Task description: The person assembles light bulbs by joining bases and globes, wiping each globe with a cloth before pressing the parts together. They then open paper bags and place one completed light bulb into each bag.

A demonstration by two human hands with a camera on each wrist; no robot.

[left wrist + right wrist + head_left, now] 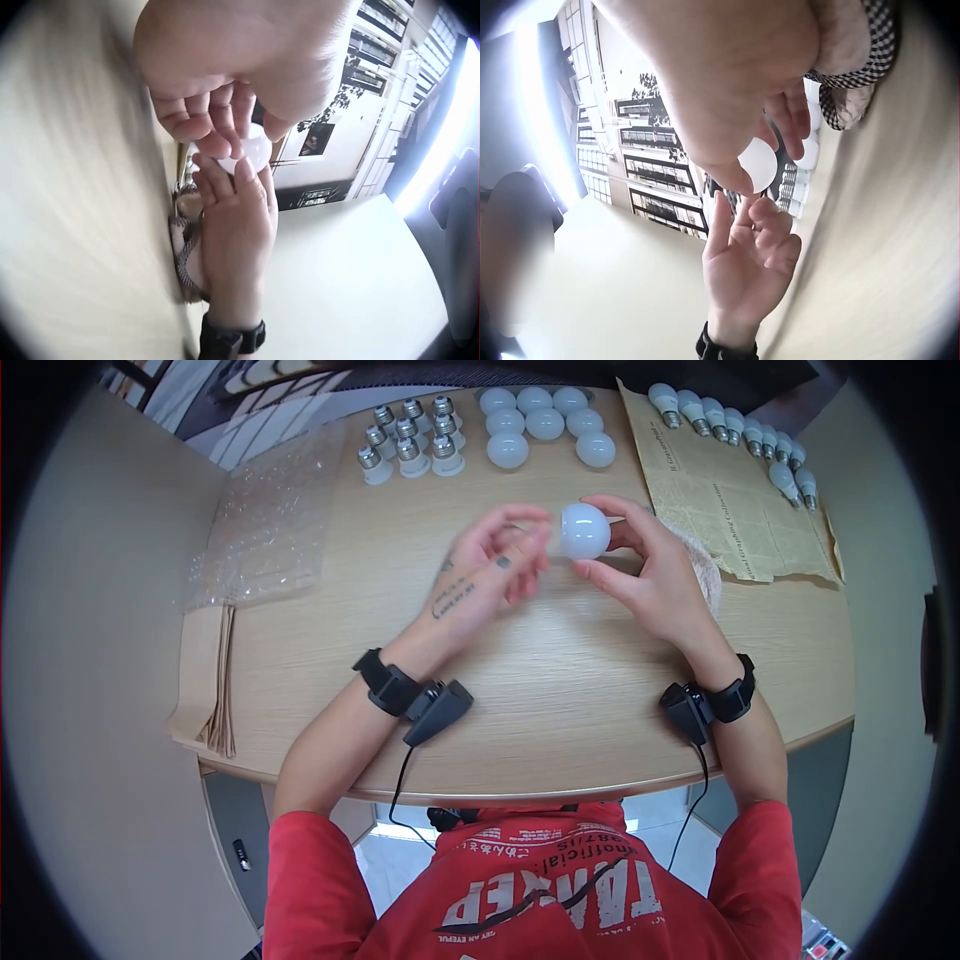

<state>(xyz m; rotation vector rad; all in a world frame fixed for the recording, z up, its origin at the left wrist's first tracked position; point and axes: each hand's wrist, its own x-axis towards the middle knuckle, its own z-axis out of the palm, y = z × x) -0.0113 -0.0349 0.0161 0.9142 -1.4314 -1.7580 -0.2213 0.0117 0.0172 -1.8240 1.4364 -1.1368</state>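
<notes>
My right hand (655, 575) pinches a white, round light bulb cover (585, 532) between thumb and fingers, above the middle of the table. Its open edge faces left. Just left of it is my left hand (495, 560), blurred, with loosely curled fingers and nothing visible in them. In the left wrist view, the left fingertips overlap the cover (257, 150). The right wrist view has the left hand (750, 270) palm-up, with its fingertips close below the cover (759, 166).
White bulb bases with metal screw caps (408, 448) stand at the back left, beside several round covers (508, 450). Complete bulbs (783, 482) lie on printed brown paper (700, 500). A cloth (708, 572) is behind the right hand; bubble wrap (265, 530) and folded brown paper (203, 670) lie left.
</notes>
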